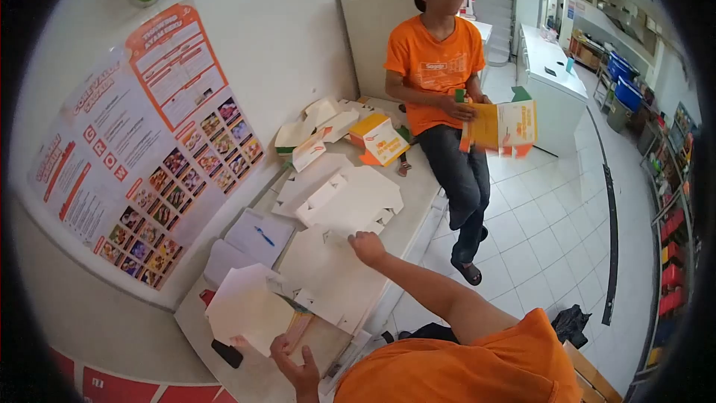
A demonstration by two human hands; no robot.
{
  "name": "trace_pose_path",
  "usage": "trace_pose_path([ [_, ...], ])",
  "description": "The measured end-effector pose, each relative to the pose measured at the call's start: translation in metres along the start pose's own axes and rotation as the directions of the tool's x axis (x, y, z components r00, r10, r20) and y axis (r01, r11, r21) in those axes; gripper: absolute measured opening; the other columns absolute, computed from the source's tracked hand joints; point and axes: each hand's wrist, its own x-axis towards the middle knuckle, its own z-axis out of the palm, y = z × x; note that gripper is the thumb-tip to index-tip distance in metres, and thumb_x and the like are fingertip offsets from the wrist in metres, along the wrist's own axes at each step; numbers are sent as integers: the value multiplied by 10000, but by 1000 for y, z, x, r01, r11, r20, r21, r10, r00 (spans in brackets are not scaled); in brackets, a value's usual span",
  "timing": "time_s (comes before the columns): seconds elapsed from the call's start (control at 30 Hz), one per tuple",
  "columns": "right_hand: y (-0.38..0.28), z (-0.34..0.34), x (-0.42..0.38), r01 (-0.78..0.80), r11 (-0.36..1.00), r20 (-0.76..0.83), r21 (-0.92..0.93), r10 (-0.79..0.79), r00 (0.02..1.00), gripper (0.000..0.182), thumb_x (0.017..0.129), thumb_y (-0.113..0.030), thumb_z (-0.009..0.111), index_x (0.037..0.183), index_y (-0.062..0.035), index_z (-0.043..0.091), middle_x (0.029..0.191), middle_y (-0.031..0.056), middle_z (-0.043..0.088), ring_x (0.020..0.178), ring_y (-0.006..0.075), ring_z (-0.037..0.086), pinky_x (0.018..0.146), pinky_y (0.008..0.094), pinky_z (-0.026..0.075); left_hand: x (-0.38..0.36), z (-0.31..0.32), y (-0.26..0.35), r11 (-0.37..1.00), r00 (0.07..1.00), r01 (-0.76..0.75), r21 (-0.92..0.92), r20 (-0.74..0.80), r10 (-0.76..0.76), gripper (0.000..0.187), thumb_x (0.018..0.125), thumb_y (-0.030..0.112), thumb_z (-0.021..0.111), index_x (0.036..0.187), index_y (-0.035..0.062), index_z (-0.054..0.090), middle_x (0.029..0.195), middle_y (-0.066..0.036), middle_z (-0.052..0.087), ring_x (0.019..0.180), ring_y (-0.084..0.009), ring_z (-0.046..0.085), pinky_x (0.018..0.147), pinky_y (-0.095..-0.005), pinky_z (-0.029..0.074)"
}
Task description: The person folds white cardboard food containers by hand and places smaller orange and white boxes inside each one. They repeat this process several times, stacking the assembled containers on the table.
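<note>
My right hand [367, 249] is closed, fingers curled together, over the far edge of a flat, unfolded cardboard box [324, 265] lying white side up; what its fingers hold, if anything, is hidden. My left hand [297, 369] has its thumb and fingers apart, close beside another white cardboard box piece [250, 310] that is raised at the table's near end. Further flat box blanks [354, 198] lie overlapping beyond my right hand. An open notebook [253, 237] with a blue pen [263, 236] on it rests by the wall.
A person [436, 60] in an orange shirt sits at the table's far end, holding a yellow printed box [503, 125]. Partly folded boxes [380, 139] sit at that end. A black object [227, 354] lies near the left edge. A white counter [548, 67] stands behind.
</note>
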Motion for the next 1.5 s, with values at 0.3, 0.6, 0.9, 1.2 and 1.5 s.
trace_pose_path([
  [0.3, -15, -4, -17, -5, 988, -70, -153, -6, 998, 266, 912, -196, 611, 1142, -63, 593, 1056, 127, 667, 1004, 313, 662, 848, 517, 501, 28, 64, 41, 991, 986, 0, -130, 167, 22, 504, 849, 169, 714, 1277, -11, 519, 1182, -180, 565, 1091, -335, 551, 862, -420, 431],
  [0.6, -1, 15, -20, -107, 976, 128, 191, 84, 988, 233, 888, -161, 655, 1082, -32, 634, 1042, 183, 697, 1004, 410, 677, 842, 528, 547, 56, 72, 62, 985, 937, 108, -137, 344, -55, 514, 820, 107, 741, 1282, 24, 530, 1194, -180, 593, 1082, -329, 589, 940, -465, 461],
  [0.9, -99, -140, -76, 76, 724, 118, 685, -213, 970, 204, 910, -203, 667, 1036, -42, 678, 951, 211, 698, 917, 385, 695, 830, 469, 543, 104, 102, 72, 356, 647, 752, -554, 516, -562, 273, 1032, 213, 603, 1232, 28, 594, 1103, -79, 695, 1019, -184, 668, 843, -342, 567],
  [1.2, -58, -36, -75, -41, 635, 229, 771, -216, 949, 652, 986, -488, 595, 1447, -37, 498, 1338, 232, 606, 1205, 374, 605, 1030, 439, 480, 100, 115, 16, 214, 628, 643, -735, 346, -698, 242, 1081, 154, 488, 1262, 6, 549, 1119, -89, 646, 922, -199, 662, 743, -327, 588],
  [1.5, -131, -200, -116, 734, 474, -534, 487, -503, 679, 580, 991, -284, 638, 1484, -35, 463, 1546, 189, 448, 1431, 418, 410, 1189, 511, 312, 154, 42, 81, 431, 875, 459, -777, 311, -372, 269, 1098, 225, 466, 1266, 28, 543, 1116, -101, 668, 976, -230, 688, 788, -330, 603],
])
